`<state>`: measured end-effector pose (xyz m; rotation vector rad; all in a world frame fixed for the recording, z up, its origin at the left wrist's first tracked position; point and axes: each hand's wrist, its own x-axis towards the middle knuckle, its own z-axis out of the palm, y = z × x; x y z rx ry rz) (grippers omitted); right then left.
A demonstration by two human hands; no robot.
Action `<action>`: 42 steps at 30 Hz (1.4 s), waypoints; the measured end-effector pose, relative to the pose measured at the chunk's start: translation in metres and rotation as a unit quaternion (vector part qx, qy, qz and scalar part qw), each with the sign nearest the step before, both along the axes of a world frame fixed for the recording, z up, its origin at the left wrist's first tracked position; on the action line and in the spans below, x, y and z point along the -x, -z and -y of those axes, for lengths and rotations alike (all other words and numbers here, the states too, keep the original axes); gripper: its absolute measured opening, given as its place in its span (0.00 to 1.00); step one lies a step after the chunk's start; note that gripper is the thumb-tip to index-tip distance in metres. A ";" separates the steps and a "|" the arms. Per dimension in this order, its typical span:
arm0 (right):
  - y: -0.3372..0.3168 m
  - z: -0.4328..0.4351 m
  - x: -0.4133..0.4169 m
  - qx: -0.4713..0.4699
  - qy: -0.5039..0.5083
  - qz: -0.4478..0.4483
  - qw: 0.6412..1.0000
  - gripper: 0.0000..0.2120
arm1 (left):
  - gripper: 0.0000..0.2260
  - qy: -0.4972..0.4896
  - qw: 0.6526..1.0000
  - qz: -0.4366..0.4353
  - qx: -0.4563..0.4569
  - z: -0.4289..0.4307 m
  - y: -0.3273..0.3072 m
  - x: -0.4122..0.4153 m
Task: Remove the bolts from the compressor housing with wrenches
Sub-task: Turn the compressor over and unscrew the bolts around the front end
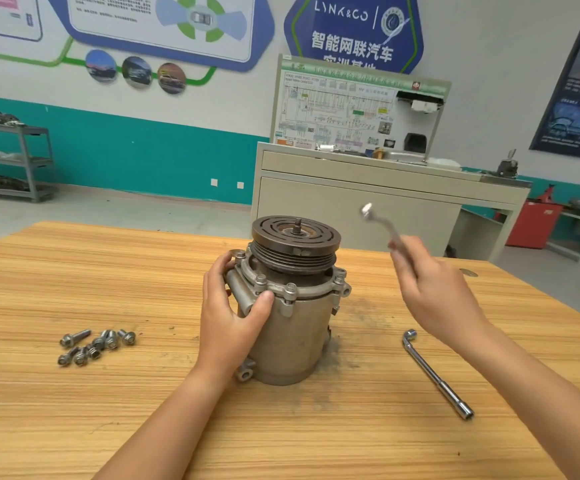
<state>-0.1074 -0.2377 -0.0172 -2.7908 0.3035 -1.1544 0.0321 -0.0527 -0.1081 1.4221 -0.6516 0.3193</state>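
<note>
Several bolts (290, 289) sit in the likely heavy, rigid compressor housing (292, 334) standing centrally on the table (74, 271); the left hand (228, 306) wraps its left flange to brace it, while the right hand (434, 289) clamps a wrench (382, 225) raised to its right.

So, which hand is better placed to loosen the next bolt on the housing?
The right hand, probably. It holds a wrench, raised in the air to the right of the pulley, near the flange bolts. The left hand grips the housing and seems to steady it.
</note>
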 end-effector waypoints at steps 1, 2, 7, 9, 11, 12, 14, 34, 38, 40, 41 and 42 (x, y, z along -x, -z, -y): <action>0.002 -0.005 0.010 0.039 0.029 -0.062 0.997 0.10 | 0.30 0.004 1.000 0.002 0.005 -0.001 -0.001 0.001; 0.003 -0.010 0.018 0.068 0.064 -0.115 0.989 0.12 | 0.28 0.009 1.000 0.004 0.010 -0.001 -0.002 0.001; -0.004 -0.025 0.034 0.129 0.153 -0.224 0.954 0.17 | 0.28 0.033 0.999 -0.003 0.016 -0.003 -0.002 0.002; -0.010 -0.031 0.033 0.158 0.163 -0.244 0.943 0.21 | 0.29 0.043 0.999 -0.011 0.019 -0.003 -0.002 0.002; -0.017 -0.042 0.032 0.201 0.181 -0.267 0.925 0.25 | 0.30 0.054 0.998 -0.013 0.019 -0.002 0.000 0.002; -0.020 -0.050 0.030 0.221 0.193 -0.282 0.913 0.27 | 0.29 0.058 0.998 -0.013 0.019 -0.001 0.000 0.002; -0.023 -0.063 0.027 0.259 0.202 -0.314 0.891 0.30 | 0.27 0.058 0.998 -0.019 0.028 0.001 0.001 0.003; -0.031 0.024 -0.026 0.347 0.085 -0.289 0.888 0.16 | 0.29 0.087 0.995 -0.037 0.016 0.001 0.000 -0.002; -0.015 0.022 -0.053 0.330 0.015 -0.173 0.928 0.12 | 0.28 0.083 0.997 -0.008 0.001 0.000 0.000 0.000; -0.009 0.020 -0.058 0.300 -0.007 -0.132 0.945 0.12 | 0.29 0.088 0.996 -0.008 -0.002 0.000 0.001 -0.001; -0.007 0.022 -0.059 0.279 0.005 -0.127 0.952 0.11 | 0.31 0.093 0.996 -0.009 -0.006 -0.001 0.001 -0.002; -0.006 0.024 -0.056 0.230 0.029 -0.115 0.966 0.12 | 0.33 0.096 0.995 -0.004 -0.017 -0.003 0.001 -0.004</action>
